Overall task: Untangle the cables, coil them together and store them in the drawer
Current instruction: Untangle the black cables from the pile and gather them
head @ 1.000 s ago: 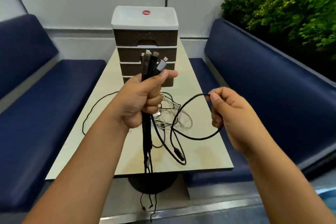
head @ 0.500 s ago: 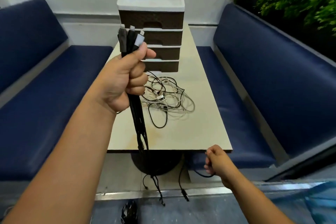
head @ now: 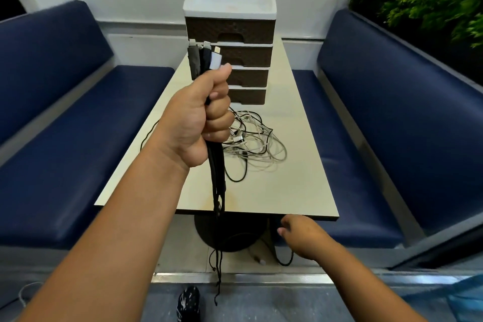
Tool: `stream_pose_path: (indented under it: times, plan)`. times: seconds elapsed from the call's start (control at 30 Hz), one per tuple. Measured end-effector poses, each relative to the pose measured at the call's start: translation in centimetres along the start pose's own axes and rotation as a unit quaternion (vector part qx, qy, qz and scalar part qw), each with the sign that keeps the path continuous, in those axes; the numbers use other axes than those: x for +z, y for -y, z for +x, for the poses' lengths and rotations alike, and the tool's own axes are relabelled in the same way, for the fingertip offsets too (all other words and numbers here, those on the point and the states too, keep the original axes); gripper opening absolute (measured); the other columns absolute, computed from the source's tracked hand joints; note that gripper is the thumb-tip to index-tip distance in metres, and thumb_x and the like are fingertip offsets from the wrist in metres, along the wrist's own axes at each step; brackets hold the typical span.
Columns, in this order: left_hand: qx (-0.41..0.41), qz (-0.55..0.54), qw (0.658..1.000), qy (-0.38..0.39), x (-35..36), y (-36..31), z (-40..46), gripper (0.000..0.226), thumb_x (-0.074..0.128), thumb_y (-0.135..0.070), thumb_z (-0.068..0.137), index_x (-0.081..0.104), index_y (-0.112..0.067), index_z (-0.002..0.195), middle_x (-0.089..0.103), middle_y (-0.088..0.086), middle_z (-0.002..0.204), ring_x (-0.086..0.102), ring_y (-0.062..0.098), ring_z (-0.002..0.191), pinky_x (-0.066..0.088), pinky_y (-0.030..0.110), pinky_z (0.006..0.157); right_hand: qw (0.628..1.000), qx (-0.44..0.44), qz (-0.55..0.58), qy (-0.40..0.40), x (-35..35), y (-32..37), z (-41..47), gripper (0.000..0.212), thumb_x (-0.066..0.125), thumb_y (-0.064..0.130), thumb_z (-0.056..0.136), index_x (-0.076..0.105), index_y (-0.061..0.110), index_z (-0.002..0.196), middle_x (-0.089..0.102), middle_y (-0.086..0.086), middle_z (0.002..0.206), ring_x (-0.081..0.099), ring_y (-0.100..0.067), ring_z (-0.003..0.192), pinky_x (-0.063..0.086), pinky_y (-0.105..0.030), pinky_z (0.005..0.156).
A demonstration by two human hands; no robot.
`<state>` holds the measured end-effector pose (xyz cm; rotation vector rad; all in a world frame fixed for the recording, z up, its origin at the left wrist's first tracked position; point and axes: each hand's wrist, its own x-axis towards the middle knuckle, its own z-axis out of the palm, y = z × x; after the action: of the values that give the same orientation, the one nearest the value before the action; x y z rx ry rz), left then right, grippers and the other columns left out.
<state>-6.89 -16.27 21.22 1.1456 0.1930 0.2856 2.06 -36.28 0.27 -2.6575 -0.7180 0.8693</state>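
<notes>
Black cables [head: 216,165] gripped in left hand [head: 202,123] — right hand [head: 300,236] below table edge [head: 261,210]; grip unclear

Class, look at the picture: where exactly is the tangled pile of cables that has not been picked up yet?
In the head view, the tangled pile of cables lies mid-table, just in front of the drawer unit, right of the raised left hand.

Black cables [head: 218,185] — brown-fronted, white-topped drawer unit [head: 230,42] — navy benches [head: 86,123].
</notes>
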Motion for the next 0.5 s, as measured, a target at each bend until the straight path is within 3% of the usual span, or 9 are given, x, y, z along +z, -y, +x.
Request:
stream_pose_path:
  times: [0.03,0.1,0.17,0.27,0.37,0.43,0.5]
  plan:
    - [0.002,0.001,1.000,-0.002,0.1,-0.1,-0.1,0.045,0.051,-0.036,0.094,0.024,-0.026,0.060,0.011,-0.009,0.046,0.005,0.009,0.042,0.006,0.019,0.040,0.999,-0.036,0.008,-0.008,-0.9,1.0,-0.6,0.037,0.049,0.036,0.100,0.057,0.016,0.129,0.062,-0.004,0.127,0.057,-0.022,0.118,0.046,-0.031,0.096]
    - [0.006,0.001,1.000,-0.004,0.5,-0.3,-0.4,0.046,0.055,-0.033,0.088,0.018,-0.026,0.061,0.011,-0.008,0.045,0.005,0.010,0.042,0.006,0.018,0.040,0.980,-0.130,0.141,-0.045,-3.1,3.7,-2.4,0.034,0.052,0.040,0.098,0.060,0.022,0.126,0.065,0.004,0.123,0.060,-0.012,0.113,0.046,-0.028,0.096]
    - [0.015,0.006,1.000,0.003,1.1,-0.2,-0.5,0.050,0.058,-0.033,0.085,0.012,-0.025,0.066,0.010,-0.008,0.046,0.007,0.009,0.040,0.006,0.018,0.040,0.912,-0.243,0.326,-0.048,-5.4,7.2,-5.1,0.036,0.057,0.043,0.094,0.059,0.028,0.126,0.063,0.013,0.124,0.059,0.000,0.112,0.047,-0.022,0.095]
    - [0.015,-0.002,0.999,0.040,2.5,0.0,-0.6,0.051,0.056,-0.035,0.087,0.012,-0.026,0.064,0.008,-0.007,0.047,0.007,0.008,0.039,0.007,0.016,0.039,0.831,-0.372,0.414,-0.017,-7.2,11.3,-7.6,0.027,0.066,0.031,0.090,0.061,0.023,0.114,0.067,0.014,0.104,0.063,-0.003,0.099,0.050,-0.022,0.089]
    - [0.011,-0.030,0.997,0.076,3.0,-1.0,-0.6,0.048,0.051,-0.037,0.090,0.015,-0.027,0.061,0.006,-0.008,0.048,0.006,0.008,0.038,0.007,0.017,0.036,0.824,-0.363,0.435,0.017,-6.1,13.3,-7.6,0.011,0.063,0.025,0.091,0.061,0.015,0.087,0.066,0.002,0.068,0.062,-0.015,0.070,0.047,-0.029,0.079]
    - [0.026,-0.075,0.994,0.077,2.1,-2.2,-0.3,0.047,0.047,-0.038,0.094,0.017,-0.027,0.058,0.007,-0.008,0.047,0.006,0.007,0.038,0.008,0.017,0.035,0.821,-0.345,0.453,0.045,-4.7,13.4,-7.1,0.026,0.059,0.030,0.094,0.054,0.019,0.071,0.055,0.007,0.049,0.053,-0.016,0.051,0.046,-0.035,0.071]
    - [0.038,-0.136,0.989,0.050,0.2,-2.8,0.4,0.048,0.046,-0.039,0.096,0.023,-0.026,0.056,0.012,-0.007,0.044,0.011,0.006,0.036,0.011,0.016,0.034,0.811,-0.332,0.478,0.054,-3.9,13.2,-7.0,0.034,0.056,0.034,0.095,0.044,0.021,0.066,0.042,0.011,0.045,0.041,-0.011,0.042,0.043,-0.033,0.057]
